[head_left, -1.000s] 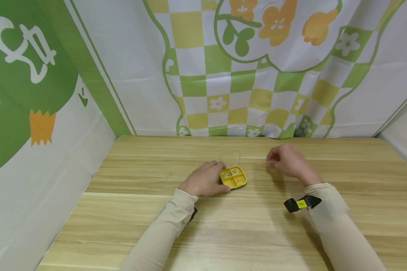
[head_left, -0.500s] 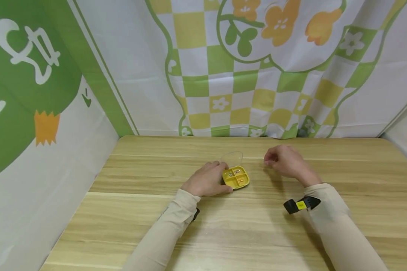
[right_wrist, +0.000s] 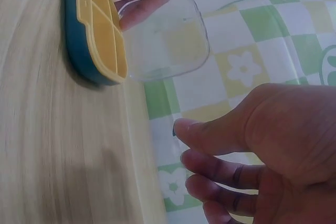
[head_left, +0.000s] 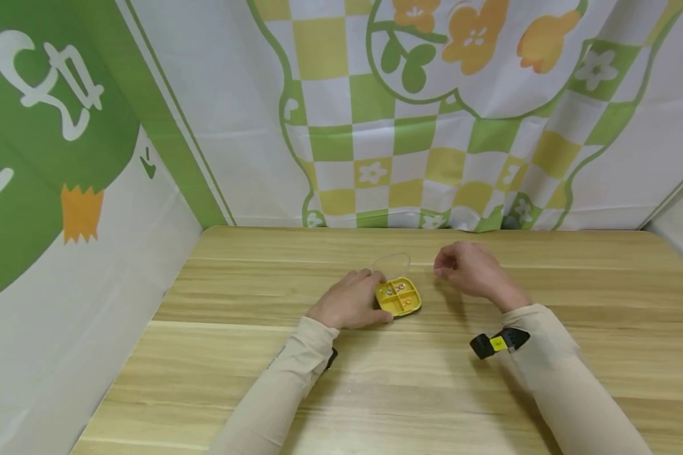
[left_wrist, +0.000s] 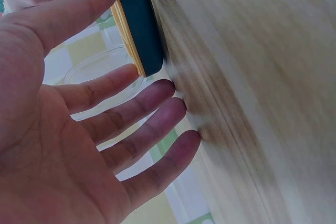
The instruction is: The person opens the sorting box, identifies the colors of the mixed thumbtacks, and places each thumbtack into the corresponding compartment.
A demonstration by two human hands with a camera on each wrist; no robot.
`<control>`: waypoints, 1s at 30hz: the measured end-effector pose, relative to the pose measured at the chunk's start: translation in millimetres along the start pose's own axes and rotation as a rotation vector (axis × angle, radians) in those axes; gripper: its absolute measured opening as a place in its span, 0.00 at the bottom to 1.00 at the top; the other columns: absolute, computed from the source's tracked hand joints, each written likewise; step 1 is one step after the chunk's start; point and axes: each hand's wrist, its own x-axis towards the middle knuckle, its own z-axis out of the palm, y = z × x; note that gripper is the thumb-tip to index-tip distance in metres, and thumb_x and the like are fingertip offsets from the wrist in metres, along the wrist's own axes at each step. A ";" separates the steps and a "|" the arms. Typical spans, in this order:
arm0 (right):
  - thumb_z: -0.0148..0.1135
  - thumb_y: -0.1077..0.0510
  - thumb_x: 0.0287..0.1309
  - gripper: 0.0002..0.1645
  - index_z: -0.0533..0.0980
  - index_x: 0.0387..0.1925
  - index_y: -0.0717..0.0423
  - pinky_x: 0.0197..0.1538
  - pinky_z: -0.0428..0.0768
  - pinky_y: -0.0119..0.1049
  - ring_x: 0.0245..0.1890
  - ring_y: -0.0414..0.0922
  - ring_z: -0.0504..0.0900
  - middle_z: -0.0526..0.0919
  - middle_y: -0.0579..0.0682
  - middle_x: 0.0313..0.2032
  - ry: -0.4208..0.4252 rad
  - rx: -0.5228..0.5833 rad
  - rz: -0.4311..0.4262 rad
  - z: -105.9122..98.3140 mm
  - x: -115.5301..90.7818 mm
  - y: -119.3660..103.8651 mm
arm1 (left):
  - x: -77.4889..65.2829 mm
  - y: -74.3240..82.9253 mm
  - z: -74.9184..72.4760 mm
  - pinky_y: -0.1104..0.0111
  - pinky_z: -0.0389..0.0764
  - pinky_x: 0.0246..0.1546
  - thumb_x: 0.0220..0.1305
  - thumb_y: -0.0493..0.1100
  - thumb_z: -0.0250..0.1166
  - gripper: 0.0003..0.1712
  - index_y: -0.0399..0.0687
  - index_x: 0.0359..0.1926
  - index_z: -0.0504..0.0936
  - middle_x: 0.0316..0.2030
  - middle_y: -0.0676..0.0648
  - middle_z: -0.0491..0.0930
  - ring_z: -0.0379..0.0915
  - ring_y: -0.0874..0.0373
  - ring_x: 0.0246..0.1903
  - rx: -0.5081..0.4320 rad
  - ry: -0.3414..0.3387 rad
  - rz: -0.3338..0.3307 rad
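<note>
4-compartment box (head_left: 392,306) is gripped on table (head_left: 375,392) by thumb and index of left hand (head_left: 348,301), the nearer one; clear lid (right_wrist: 181,51) is raised behind. Tiny dark piece (right_wrist: 174,129) seems pinched in curled right hand (head_left: 471,270), box being placed left and nearer the person.

The divided box (head_left: 391,306) is yellow inside (its shell (right_wrist: 76,45) dark teal), the lid (right_wrist: 168,43) clear. Both sleeves (head_left: 569,385) are beige, the table (head_left: 387,398) streaked tan wood, the curtain (head_left: 414,136) white with green-and-yellow checks and orange flowers (head_left: 471,44).
</note>
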 end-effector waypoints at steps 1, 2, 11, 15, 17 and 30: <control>0.61 0.56 0.54 0.04 0.78 0.27 0.50 0.36 0.72 0.40 0.29 0.41 0.74 0.78 0.42 0.26 0.000 -0.001 -0.002 0.5 0.7 -1.3 | 0.1 -0.1 -0.1 0.65 0.67 0.52 0.50 0.62 0.66 0.39 0.46 0.59 0.69 0.50 0.48 0.73 0.68 0.55 0.49 0.001 0.000 0.000; 0.61 0.56 0.54 0.04 0.78 0.27 0.50 0.36 0.72 0.40 0.29 0.41 0.74 0.78 0.42 0.26 -0.001 -0.003 -0.003 1.0 1.4 -2.7 | 0.2 -0.2 -0.2 0.65 0.67 0.52 0.50 0.62 0.66 0.39 0.46 0.59 0.69 0.50 0.48 0.73 0.68 0.55 0.49 0.003 0.000 0.000; 0.62 0.57 0.53 0.03 0.78 0.26 0.49 0.36 0.72 0.40 0.29 0.42 0.74 0.77 0.42 0.26 -0.015 -0.023 -0.012 7.7 5.0 -14.0 | 0.2 0.3 -1.1 0.65 0.67 0.52 0.50 0.62 0.66 0.39 0.46 0.59 0.69 0.51 0.48 0.72 0.68 0.55 0.49 0.005 -0.004 -0.010; 0.62 0.57 0.52 0.02 0.78 0.26 0.49 0.36 0.71 0.39 0.29 0.42 0.74 0.77 0.42 0.26 -0.026 -0.030 -0.005 10.5 6.3 -18.9 | -0.2 0.5 -1.3 0.65 0.68 0.51 0.50 0.62 0.66 0.39 0.46 0.59 0.69 0.50 0.48 0.73 0.68 0.55 0.48 0.009 -0.001 -0.008; 0.62 0.56 0.53 0.02 0.77 0.26 0.49 0.35 0.71 0.39 0.29 0.42 0.74 0.77 0.42 0.26 -0.036 -0.029 0.000 11.5 6.7 -20.9 | -0.3 0.6 -1.3 0.65 0.68 0.51 0.50 0.62 0.66 0.39 0.46 0.59 0.69 0.50 0.48 0.73 0.68 0.55 0.48 0.010 0.001 -0.008; 0.61 0.56 0.54 0.02 0.78 0.28 0.49 0.34 0.72 0.38 0.29 0.42 0.73 0.76 0.42 0.27 -0.071 -0.019 -0.004 15.8 10.3 -32.2 | -0.7 0.4 -1.5 0.66 0.68 0.49 0.49 0.61 0.66 0.38 0.46 0.58 0.69 0.48 0.49 0.73 0.68 0.56 0.46 -0.001 0.002 -0.006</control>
